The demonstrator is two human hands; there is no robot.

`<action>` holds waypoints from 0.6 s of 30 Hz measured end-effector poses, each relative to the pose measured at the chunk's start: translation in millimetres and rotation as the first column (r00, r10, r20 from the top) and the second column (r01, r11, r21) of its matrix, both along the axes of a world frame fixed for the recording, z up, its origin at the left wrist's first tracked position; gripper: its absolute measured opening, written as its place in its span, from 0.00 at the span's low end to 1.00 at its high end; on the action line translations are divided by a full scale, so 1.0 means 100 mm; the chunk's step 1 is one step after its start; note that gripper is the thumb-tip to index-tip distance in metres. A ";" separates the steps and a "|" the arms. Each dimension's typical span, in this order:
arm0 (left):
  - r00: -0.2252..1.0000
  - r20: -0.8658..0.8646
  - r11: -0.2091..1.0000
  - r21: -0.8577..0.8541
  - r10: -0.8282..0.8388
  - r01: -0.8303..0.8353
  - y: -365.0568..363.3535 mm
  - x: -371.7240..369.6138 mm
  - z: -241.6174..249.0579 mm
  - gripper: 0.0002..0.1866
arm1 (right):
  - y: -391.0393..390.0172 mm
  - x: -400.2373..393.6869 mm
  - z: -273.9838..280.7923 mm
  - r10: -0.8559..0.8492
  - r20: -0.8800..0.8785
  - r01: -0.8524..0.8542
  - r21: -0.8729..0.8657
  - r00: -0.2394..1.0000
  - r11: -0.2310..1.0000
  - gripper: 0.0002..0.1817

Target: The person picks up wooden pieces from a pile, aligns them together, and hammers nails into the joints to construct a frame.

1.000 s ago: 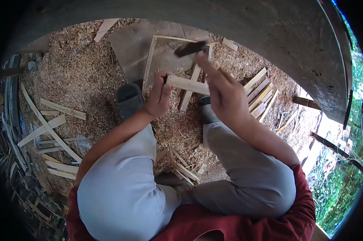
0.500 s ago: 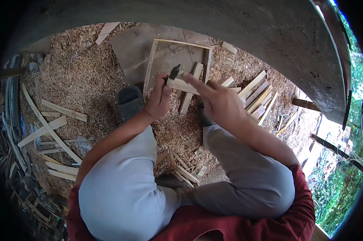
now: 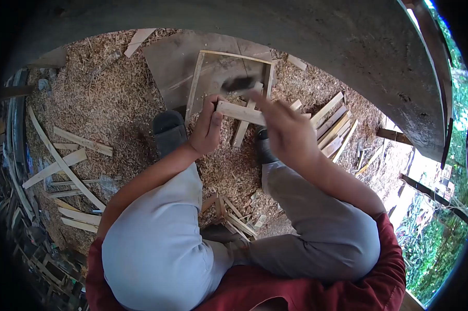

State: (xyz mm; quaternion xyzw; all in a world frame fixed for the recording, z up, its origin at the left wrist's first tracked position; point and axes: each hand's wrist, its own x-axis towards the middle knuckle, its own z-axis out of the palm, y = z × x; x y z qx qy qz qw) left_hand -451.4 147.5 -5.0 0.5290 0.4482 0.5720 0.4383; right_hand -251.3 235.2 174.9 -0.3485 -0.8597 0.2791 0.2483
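My right hand (image 3: pixel 291 127) is wrapped round the handle of a hammer, whose dark head (image 3: pixel 240 84) is blurred by motion above the wood. Below the hammer lies a pale wooden strip (image 3: pixel 239 112), its right part hidden behind my right hand. My left hand (image 3: pixel 208 127) is closed at the strip's left end, fingers on the far side and thumb nearer me. Beyond the hands, a thin rectangular wooden frame (image 3: pixel 194 83) rests on a flat brown board (image 3: pixel 166 67). Another short batten (image 3: pixel 240 132) lies under the strip, crossing it at an angle.
Several cut strips (image 3: pixel 328 110) lie at the right, with long curved strips (image 3: pixel 65 168) at the left. Short offcuts (image 3: pixel 239 224) are between my legs. Wood shavings (image 3: pixel 104 78) cover the ground. A large grey plank (image 3: pixel 317 36) spans the top.
The hammer head has lifted off the strip's left end and swung up and to the right, with my right hand shifting slightly. My left hand has barely moved.
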 end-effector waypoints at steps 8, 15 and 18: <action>1.000 -0.007 0.999 -0.033 -0.028 0.027 0.00 -0.02 0.03 0.22 | 0.03 -0.08 0.17 -0.016 0.051 0.017 -0.015 0.999 1.000 0.39; 0.999 -0.047 0.999 -0.033 -0.015 0.014 -0.05 -0.04 -0.01 0.23 | -0.01 -0.01 0.13 0.087 0.304 -0.043 -0.151 0.949 0.988 0.40; 1.000 -0.017 1.000 -0.002 0.001 -0.001 -0.02 0.00 0.05 0.23 | -0.04 -0.01 0.06 0.048 0.063 -0.049 0.018 0.997 0.999 0.39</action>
